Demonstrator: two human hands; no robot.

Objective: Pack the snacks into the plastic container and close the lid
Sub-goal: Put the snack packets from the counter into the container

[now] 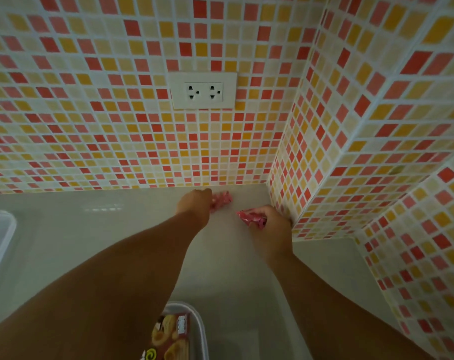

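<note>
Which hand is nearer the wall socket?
Left. The left hand reaches to the wall's foot just below the socket; the right hand is nearer the person and off to the right, by the corner.

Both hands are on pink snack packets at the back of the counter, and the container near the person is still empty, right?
Not quite. The head view shows the plastic container already holding a brown snack box. The rest stands: left hand and right hand are on pink snack packets.
</note>
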